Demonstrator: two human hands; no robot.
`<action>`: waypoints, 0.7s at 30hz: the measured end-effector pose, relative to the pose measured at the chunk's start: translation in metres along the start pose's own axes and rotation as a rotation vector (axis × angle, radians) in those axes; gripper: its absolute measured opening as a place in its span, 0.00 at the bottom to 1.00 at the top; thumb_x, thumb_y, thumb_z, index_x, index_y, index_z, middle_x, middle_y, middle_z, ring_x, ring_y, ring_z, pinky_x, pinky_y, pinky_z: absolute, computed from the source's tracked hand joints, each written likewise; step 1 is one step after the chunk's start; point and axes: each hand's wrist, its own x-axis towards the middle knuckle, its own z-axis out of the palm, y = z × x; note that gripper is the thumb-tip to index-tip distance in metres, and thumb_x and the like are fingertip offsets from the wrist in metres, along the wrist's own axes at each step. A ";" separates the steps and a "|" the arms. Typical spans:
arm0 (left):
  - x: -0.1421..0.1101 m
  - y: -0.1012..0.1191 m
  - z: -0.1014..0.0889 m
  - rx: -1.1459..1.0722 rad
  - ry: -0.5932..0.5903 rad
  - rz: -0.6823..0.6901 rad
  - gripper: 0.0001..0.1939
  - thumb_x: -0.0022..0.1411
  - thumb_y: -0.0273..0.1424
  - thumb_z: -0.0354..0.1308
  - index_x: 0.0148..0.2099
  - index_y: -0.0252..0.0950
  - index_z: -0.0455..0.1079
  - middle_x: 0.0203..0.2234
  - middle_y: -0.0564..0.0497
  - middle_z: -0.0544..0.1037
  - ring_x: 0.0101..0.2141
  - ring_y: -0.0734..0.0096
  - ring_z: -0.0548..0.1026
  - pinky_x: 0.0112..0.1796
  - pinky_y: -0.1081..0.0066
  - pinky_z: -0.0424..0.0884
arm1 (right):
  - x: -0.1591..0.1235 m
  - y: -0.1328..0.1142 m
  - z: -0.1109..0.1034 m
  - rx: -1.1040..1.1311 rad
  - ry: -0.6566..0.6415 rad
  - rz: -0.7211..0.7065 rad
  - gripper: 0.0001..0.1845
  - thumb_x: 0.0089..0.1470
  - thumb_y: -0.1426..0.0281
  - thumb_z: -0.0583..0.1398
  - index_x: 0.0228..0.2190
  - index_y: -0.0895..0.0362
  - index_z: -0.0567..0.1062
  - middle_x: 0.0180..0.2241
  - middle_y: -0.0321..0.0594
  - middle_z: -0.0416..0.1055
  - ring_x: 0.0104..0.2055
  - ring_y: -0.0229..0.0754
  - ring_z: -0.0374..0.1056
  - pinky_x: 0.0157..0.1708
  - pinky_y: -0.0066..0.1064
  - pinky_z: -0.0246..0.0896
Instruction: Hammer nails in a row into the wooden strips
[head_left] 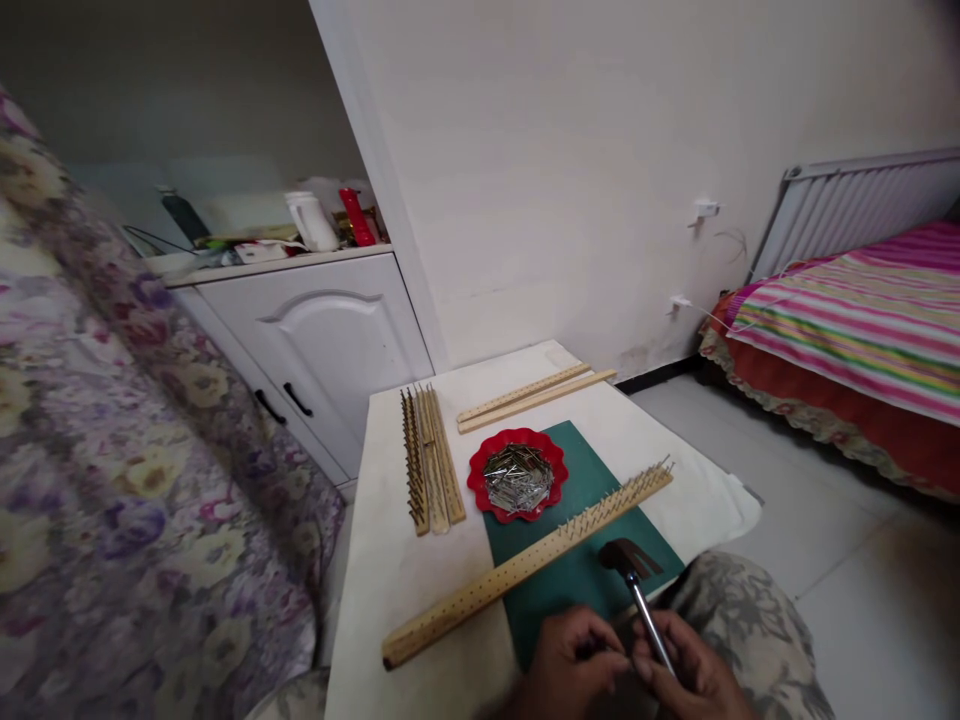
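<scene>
Nearest the camera, the right hand [686, 662] is clasping a hammer [649, 618] by its metal handle; the left hand [576, 652] is curling beside it, and I cannot tell whether its fingers are closed on anything. Just beyond, a hole-dotted wooden strip [495, 586], nails bristling at its right end, is lying diagonally across a green mat [541, 612] on a pale table [360, 590]. A scalloped red bowl [478, 484] is holding loose nails [519, 478]. More strips [429, 460] are resting left. Around the table, a white cabinet [330, 350], floral curtain [142, 400], plain wall [555, 170] and striped bed [862, 310] are standing.
</scene>
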 end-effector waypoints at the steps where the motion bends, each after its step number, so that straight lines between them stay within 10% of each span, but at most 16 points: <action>1: 0.001 -0.004 0.003 -0.123 0.012 -0.067 0.12 0.45 0.37 0.64 0.25 0.33 0.70 0.16 0.55 0.69 0.19 0.76 0.65 0.24 0.75 0.59 | 0.000 -0.001 0.001 0.016 0.007 0.004 0.18 0.41 0.58 0.67 0.31 0.55 0.69 0.23 0.30 0.66 0.25 0.38 0.63 0.28 0.27 0.60; 10: 0.004 -0.026 0.021 -0.569 0.174 -0.141 0.08 0.40 0.31 0.64 0.23 0.33 0.69 0.16 0.56 0.70 0.18 0.78 0.65 0.24 0.76 0.59 | -0.002 -0.017 0.010 0.047 0.106 -0.026 0.17 0.40 0.59 0.67 0.29 0.55 0.71 0.21 0.30 0.66 0.25 0.39 0.65 0.26 0.27 0.62; 21: 0.040 0.031 -0.040 0.313 0.481 0.219 0.08 0.54 0.33 0.55 0.27 0.35 0.70 0.24 0.54 0.69 0.28 0.73 0.68 0.30 0.75 0.63 | -0.004 -0.016 0.006 0.026 0.078 0.059 0.17 0.44 0.58 0.65 0.32 0.55 0.69 0.22 0.28 0.63 0.12 0.27 0.48 0.09 0.21 0.40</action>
